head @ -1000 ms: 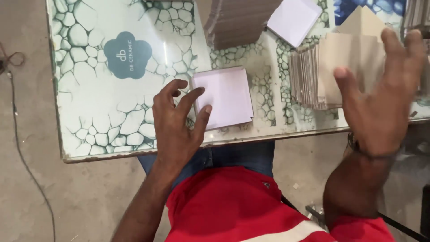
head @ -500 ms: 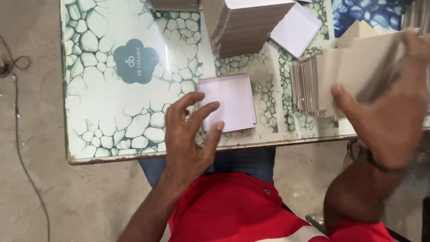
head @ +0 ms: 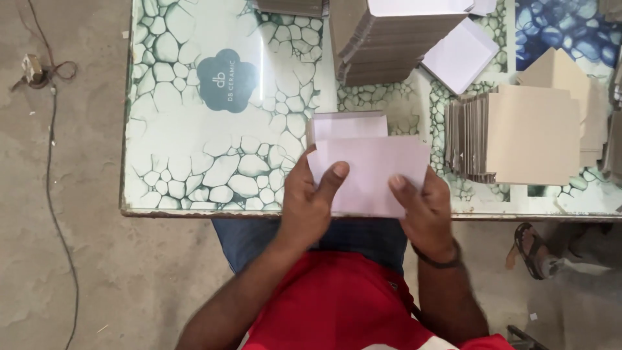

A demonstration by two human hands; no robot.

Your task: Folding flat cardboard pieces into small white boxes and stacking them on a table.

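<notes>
White card (head: 372, 175) pinched between left hand (head: 310, 204), right hand (head: 422, 207).

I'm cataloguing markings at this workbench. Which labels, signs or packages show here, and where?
Emblem: printed on the tabletop's far left part, flower-shaped, dark teal with pale marks.
Flat card blanks: stacked on the right, tan, unprinted.
White sheet: held by both hands at the near edge, blank.

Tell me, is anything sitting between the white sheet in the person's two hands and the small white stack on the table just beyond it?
Nothing visible does. The left hand and right hand hold the white sheet by its near edge, and its far edge already overlaps the small white stack on the glass-topped table. The brown card stacks lie off to the side.
</notes>
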